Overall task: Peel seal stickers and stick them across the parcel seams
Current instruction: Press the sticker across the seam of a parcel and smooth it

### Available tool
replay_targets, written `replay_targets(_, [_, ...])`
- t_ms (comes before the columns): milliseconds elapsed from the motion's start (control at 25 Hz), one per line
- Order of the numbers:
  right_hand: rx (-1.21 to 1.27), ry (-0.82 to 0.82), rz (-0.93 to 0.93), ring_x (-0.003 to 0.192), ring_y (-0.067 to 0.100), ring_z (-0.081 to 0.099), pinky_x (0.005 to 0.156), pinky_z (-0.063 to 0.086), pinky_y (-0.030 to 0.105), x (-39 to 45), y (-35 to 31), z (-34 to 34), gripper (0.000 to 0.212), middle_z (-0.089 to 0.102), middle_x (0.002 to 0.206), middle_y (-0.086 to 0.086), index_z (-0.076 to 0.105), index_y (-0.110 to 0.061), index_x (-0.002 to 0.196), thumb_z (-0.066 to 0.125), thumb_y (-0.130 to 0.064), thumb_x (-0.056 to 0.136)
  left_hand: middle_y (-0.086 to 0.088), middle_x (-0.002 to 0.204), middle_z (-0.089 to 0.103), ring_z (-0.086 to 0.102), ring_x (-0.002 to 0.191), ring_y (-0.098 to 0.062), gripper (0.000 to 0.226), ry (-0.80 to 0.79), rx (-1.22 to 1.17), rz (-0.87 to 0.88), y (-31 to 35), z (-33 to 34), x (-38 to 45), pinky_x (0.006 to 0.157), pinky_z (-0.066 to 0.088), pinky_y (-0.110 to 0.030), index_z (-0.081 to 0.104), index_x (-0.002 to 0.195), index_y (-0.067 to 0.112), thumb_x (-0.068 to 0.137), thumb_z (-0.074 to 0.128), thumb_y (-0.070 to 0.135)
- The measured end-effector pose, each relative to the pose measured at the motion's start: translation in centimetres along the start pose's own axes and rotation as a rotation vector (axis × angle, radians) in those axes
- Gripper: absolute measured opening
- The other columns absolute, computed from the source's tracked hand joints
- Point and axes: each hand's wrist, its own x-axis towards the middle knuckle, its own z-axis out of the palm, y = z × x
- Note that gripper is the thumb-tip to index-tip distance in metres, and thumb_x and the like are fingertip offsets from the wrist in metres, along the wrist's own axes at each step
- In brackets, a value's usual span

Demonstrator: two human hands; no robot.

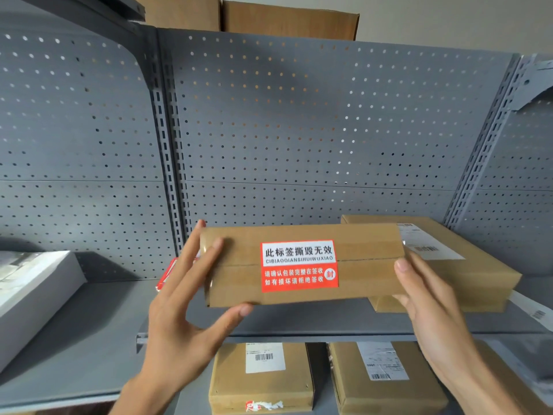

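- Left hand (182,298) grips the parcel (302,265) between thumb and fingers, above the shelf (89,339).
- Right hand (425,298) holds its other end.
- Sticker (299,265) spans the seam.

Grey pegboard shelving (299,130), white box (27,292)

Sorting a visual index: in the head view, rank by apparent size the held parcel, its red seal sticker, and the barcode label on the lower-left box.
1. held parcel
2. red seal sticker
3. barcode label, farther away, so unsure
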Motion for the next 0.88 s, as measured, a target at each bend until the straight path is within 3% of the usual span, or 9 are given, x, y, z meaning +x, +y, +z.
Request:
replay_targets(80, [0.025,-0.018,0.061,0.130,0.002,0.060,0.118,0.036,0.042,-1.1,1.2,-0.4,0.036,0.070,0.131,-0.018,0.068,-0.047,0.126,0.055,-0.052,0.093,-0.003,0.167,0.035,0.040,0.151,-0.019,0.081,-0.024,0.007,0.004,-0.5,0.2,-1.6,0.119,0.039,-0.031,0.044,0.154,0.039,0.081,0.077,0.053])
replay_targets(160, [0.042,-0.064,0.108,0.134,0.003,0.057,0.118,0.040,0.043,-2.0,2.6,-1.0,0.063,0.068,0.136,-0.016,0.063,-0.042,0.135,0.070,-0.069,0.078,0.000,0.167,0.036,0.040,0.151,-0.021,0.086,-0.051,0.028,0.009,-1.2,0.3,-2.8,0.120,0.038,-0.031,0.042,0.156,0.036,0.079,0.080,0.045])
replay_targets(200, [0.047,-0.081,0.121,0.135,0.006,0.057,0.118,0.041,0.043,-2.4,3.2,-1.2,0.075,0.067,0.138,-0.013,0.060,-0.036,0.140,0.075,-0.069,0.074,0.001,0.166,0.037,0.041,0.150,-0.019,0.088,-0.059,0.055,0.012,-1.6,0.3,-3.3,0.119,0.039,-0.029,0.042,0.155,0.034,0.078,0.080,0.045])
replay_targets(320, [-0.016,-0.062,0.172,0.132,0.005,0.060,0.120,0.038,0.043,-2.9,4.9,-1.6,0.055,0.069,0.135,-0.013,0.056,-0.024,0.145,0.068,-0.028,0.092,0.007,0.165,0.038,0.044,0.146,-0.007,0.084,-0.082,0.155,-0.001,-2.4,0.7,-4.4,0.112,0.040,-0.013,0.048,0.150,0.030,0.076,0.085,0.044])
replay_targets(400, [-0.153,-0.070,0.198,0.126,-0.001,0.062,0.118,0.040,0.038,-3.0,5.9,-1.4,0.047,0.071,0.129,-0.020,0.056,-0.025,0.144,0.059,-0.009,0.100,0.010,0.163,0.041,0.044,0.145,-0.001,0.081,-0.106,0.183,-0.025,-3.0,1.1,-5.1,0.108,0.039,-0.007,0.054,0.147,0.025,0.075,0.092,0.031])
replay_targets(560, [-0.365,-0.039,0.207,0.121,-0.003,0.064,0.111,0.049,0.032,-2.7,7.6,-0.9,0.045,0.072,0.126,-0.021,0.056,-0.027,0.145,0.058,-0.016,0.102,0.010,0.160,0.046,0.047,0.143,-0.002,0.082,-0.163,0.187,-0.031,-4.2,1.5,-5.6,0.104,0.043,-0.008,0.061,0.141,0.022,0.068,0.093,0.003])
replay_targets(720, [-0.437,0.008,0.184,0.113,-0.012,0.064,0.095,0.048,0.017,-2.3,7.7,-0.5,0.043,0.073,0.123,-0.020,0.057,-0.027,0.145,0.058,-0.022,0.102,0.009,0.161,0.045,0.046,0.145,-0.008,0.082,-0.176,0.176,-0.004,-4.5,1.6,-5.2,0.109,0.041,-0.011,0.059,0.142,0.020,0.069,0.092,0.002])
replay_targets(880, [-0.437,0.027,0.203,0.111,-0.020,0.060,0.086,0.043,0.004,-1.6,7.3,0.5,0.046,0.072,0.125,-0.015,0.055,-0.022,0.147,0.060,-0.020,0.101,0.000,0.156,0.052,0.046,0.146,-0.013,0.081,-0.165,0.169,-0.033,-5.3,1.9,-4.8,0.104,0.038,-0.002,0.061,0.140,0.014,0.067,0.093,-0.002])
